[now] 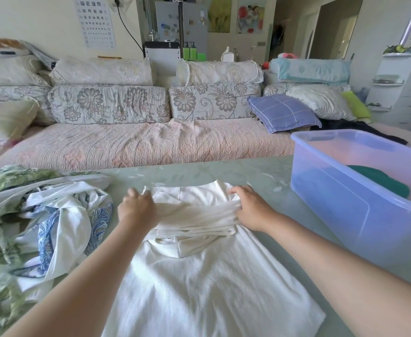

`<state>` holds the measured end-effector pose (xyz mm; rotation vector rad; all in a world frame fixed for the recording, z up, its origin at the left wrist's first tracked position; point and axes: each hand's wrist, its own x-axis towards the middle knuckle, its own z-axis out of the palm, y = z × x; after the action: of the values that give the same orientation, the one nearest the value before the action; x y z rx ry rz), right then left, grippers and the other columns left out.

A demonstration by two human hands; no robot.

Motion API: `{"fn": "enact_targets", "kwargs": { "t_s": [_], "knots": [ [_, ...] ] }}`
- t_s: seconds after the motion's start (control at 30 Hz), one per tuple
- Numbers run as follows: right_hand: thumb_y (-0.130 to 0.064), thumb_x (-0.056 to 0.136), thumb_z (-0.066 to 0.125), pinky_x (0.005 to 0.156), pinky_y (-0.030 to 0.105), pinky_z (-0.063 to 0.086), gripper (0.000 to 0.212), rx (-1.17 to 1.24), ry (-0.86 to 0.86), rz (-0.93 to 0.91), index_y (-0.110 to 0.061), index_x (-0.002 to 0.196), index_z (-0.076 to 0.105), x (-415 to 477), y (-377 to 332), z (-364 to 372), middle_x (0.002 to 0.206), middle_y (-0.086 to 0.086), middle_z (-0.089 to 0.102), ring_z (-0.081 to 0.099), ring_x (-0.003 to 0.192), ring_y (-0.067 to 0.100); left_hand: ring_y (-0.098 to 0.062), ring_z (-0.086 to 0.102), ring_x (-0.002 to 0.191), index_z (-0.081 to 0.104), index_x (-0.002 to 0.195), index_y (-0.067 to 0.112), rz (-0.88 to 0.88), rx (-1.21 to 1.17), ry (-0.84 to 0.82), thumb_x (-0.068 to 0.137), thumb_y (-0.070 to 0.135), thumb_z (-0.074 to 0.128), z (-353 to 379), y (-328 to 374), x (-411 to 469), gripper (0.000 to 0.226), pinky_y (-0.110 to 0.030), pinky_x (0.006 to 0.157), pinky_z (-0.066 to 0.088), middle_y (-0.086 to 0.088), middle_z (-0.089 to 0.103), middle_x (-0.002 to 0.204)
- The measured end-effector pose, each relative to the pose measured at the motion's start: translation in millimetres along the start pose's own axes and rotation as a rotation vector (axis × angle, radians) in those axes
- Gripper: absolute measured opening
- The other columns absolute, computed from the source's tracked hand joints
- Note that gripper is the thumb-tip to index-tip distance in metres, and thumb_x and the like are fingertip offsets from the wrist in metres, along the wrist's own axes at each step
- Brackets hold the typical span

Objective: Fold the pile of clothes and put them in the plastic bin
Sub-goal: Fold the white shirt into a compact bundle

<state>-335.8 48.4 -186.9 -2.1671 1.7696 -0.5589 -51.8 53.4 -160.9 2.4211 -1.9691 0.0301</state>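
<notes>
Closest to me, the white top lies flat on the surface, its wide lower part spread smooth and hanging toward the near edge. Further up, its sides look already turned in, and a band of the cloth is bunched across the middle. Both hands are on that band: the left hand pinches its left end with curled fingers, and the right hand grips the right end the same way, thumb tucked under the fabric. The left one is a little blurred, so I cannot make out each finger.

I would say the fold of this 1 garment is about halfway done: it has been narrowed but not yet brought down to a small packet. The next move seems to call for laying that band flat and even, then doubling the length over so the edges meet squarely.

To the left, just beside the top, the pile of clothes waits unfolded, blue-patterned and green-leafed pieces tangled with white ones. To the right and a bit further back stands the plastic bin, with 1 green piece lying in its bottom. So most of the job remains. Beyond the surface runs the sofa.
</notes>
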Motion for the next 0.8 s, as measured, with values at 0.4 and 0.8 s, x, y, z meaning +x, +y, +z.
{"fn": "enact_targets", "kwargs": {
  "t_s": [0.4, 0.8],
  "knots": [
    [-0.012, 0.1, 0.043, 0.099, 0.035, 0.044, 0.042, -0.1, 0.001, -0.019, -0.03, 0.135, 0.058, 30, 34, 1, 0.137, -0.003, 0.05, 0.053, 0.122, 0.021, -0.019, 0.058, 0.101, 0.064, 0.119, 0.027, 0.436, -0.31, -0.172, 0.096, 0.03, 0.046, 26, 88, 4, 0.03, -0.028, 0.078, 0.046, 0.001, 0.061, 0.113],
    [-0.012, 0.092, 0.062, 0.078, 0.036, 0.044, 0.023, 0.035, 0.317, 0.021, -0.013, 0.114, 0.055, 64, 27, 14, 0.116, 0.009, 0.051, 0.059, 0.092, 0.03, -0.029, 0.06, 0.107, 0.058, 0.114, 0.014, 0.125, -0.066, 0.096, 0.089, 0.009, 0.045, 26, 91, 28, 0.029, -0.032, 0.074, 0.04, -0.008, 0.065, 0.112]
  ]
}}
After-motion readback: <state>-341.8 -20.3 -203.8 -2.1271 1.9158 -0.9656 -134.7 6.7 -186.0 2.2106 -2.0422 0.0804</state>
